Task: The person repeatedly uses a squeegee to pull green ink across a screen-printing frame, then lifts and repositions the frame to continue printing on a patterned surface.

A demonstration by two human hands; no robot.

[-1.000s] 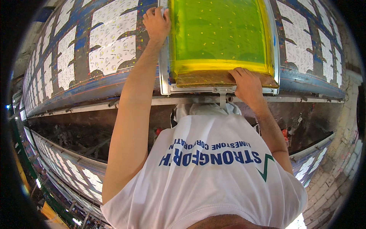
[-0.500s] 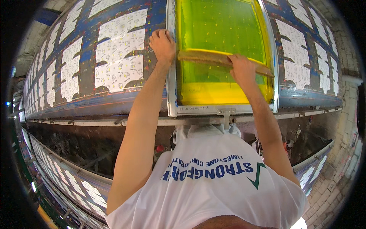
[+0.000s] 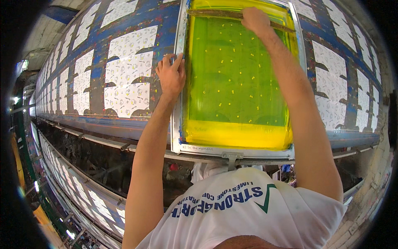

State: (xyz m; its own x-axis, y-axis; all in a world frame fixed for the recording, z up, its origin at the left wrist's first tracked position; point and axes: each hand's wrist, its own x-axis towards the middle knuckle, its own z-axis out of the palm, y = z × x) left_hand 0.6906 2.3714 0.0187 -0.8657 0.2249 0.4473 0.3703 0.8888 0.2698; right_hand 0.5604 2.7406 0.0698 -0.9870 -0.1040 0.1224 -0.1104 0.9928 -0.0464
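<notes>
A screen-printing frame [image 3: 175,108] with pale metal sides lies over the long table in front of me. Its green-yellow mesh [image 3: 232,83] shows small bright yellow marks, and a band of yellow ink [image 3: 236,133] lies along the near end. My right hand [image 3: 256,21] is closed around a brown wooden squeegee [image 3: 213,13], which lies across the far end of the mesh, tilted slightly down to the right. At the frame's left side is my left hand [image 3: 171,76], its fingers bent and apart, with the fingertips by the metal edge and nothing held.
White printed fabric pieces [image 3: 128,70] lie in rows on the dark blue table, and more [image 3: 331,83] lie right of the frame. A metal bracket [image 3: 232,156] joins the frame's near edge above a rail [image 3: 128,146]. Another long table stands at lower left.
My right hand has pushed the squeegee from the middle of the mesh to its far end. My left hand's fingers have loosened and spread beside the frame. The view has shifted.
</notes>
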